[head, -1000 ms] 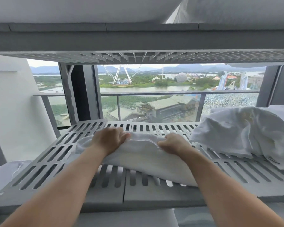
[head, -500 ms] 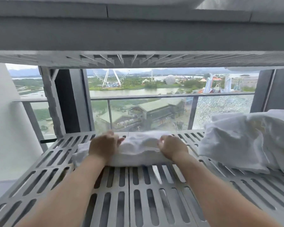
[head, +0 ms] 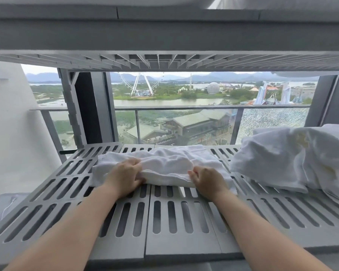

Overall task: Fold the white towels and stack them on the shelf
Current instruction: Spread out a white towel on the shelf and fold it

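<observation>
White towel (head: 165, 165) on shelf (head: 184, 249), front edge inside curled fingers (head: 133, 163)

White towel (head: 165, 163) lies bunched and rumpled across the grey slotted shelf (head: 164, 222), folded into a thick crosswise roll. The left hand (head: 123, 177) grips its near edge at one end, fingers (head: 132, 163) dug into the cloth; the right hand (head: 207, 180) grips the other end, fingers (head: 195, 173) curled on the fold. Between the two sets of fingers the terry humps up in creases; just beyond them it lies flatter. Well right of the right fingers, a crumpled heap of white towels (head: 282, 159) sits unfolded on the same shelf, apart from the first.
</observation>
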